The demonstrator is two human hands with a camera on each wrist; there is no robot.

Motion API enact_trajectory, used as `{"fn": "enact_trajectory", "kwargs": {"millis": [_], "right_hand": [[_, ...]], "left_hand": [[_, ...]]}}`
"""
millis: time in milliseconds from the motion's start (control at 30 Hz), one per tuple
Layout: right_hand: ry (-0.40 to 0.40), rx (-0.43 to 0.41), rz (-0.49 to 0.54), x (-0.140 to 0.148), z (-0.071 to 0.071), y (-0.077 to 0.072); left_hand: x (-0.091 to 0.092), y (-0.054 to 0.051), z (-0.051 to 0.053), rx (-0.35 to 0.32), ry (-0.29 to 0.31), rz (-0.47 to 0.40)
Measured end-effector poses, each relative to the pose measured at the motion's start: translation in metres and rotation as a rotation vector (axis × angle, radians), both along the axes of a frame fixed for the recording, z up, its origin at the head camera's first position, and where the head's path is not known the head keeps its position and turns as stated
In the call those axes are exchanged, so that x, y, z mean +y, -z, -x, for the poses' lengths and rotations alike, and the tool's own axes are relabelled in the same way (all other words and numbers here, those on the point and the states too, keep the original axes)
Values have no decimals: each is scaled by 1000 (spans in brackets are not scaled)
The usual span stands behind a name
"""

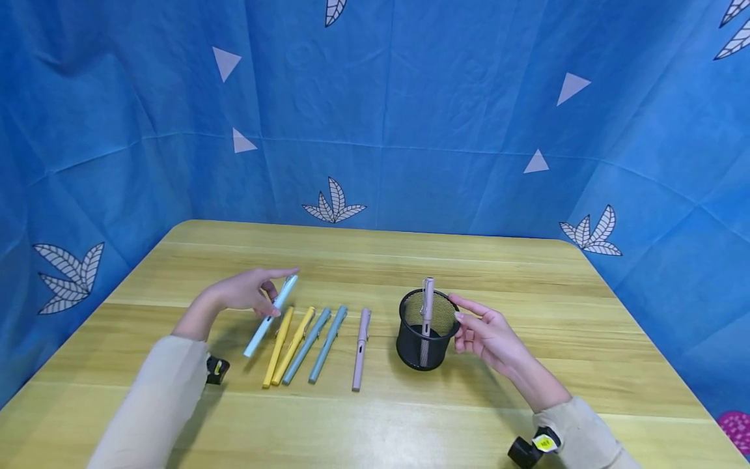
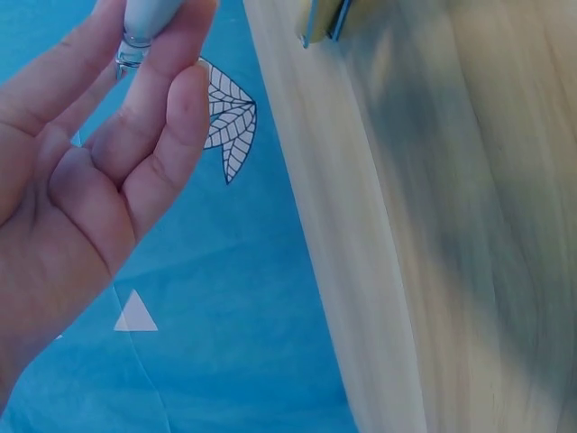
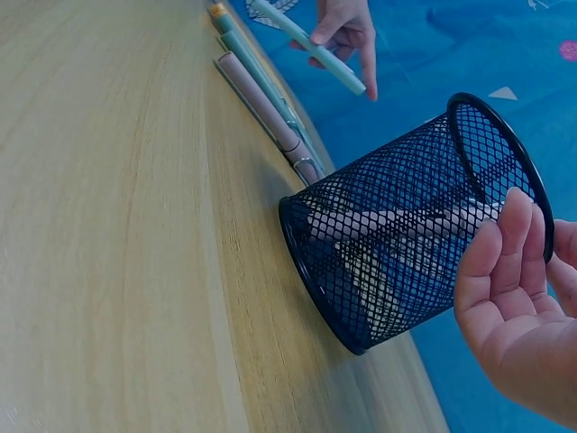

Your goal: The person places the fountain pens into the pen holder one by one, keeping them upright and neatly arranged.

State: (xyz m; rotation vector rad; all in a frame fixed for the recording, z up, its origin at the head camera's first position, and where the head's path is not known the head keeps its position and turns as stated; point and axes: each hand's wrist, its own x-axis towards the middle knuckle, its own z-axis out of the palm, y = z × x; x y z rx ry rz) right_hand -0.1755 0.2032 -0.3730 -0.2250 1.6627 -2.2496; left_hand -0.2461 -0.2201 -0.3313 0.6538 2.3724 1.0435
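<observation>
My left hand (image 1: 249,291) pinches a light blue pen (image 1: 271,316) between thumb and fingers, its index finger stretched out past the cap. In the right wrist view the pen (image 3: 311,47) is tilted and held off the table. My right hand (image 1: 489,335) grips the rim of a black mesh pen holder (image 1: 423,352), thumb on one side and fingers on the other. Inside the holder a light purple pen (image 1: 428,306) stands upright, its cap above the rim. The left wrist view shows only one end of the light blue pen (image 2: 151,16) in the fingers.
Between the hands lie two yellow pens (image 1: 278,348), two grey-blue pens (image 1: 328,345) and a light purple pen (image 1: 361,352), side by side on the wooden table (image 1: 375,430). A blue patterned cloth (image 1: 381,98) hangs behind the table and along its sides.
</observation>
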Motion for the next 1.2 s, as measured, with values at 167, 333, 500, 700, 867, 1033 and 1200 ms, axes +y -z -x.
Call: {"fn": "enact_trajectory", "kwargs": {"millis": [167, 333, 500, 700, 867, 1033, 1200], "right_hand": [[-1, 4, -1, 0, 0, 1], [2, 6, -1, 1, 0, 2], [3, 4, 3, 0, 0, 2], [4, -7, 0, -1, 0, 2], [-3, -1, 10, 0, 1, 2], [-1, 4, 12, 0, 0, 3], [-2, 7, 5, 0, 1, 2]], "left_hand": [[5, -1, 0, 14, 14, -30], [12, -3, 0, 42, 15, -49], [18, -4, 1, 59, 18, -61], [22, -4, 2, 76, 12, -63], [24, -5, 2, 86, 8, -83], [27, -6, 2, 83, -2, -93], [32, -10, 3, 122, 8, -82]]}}
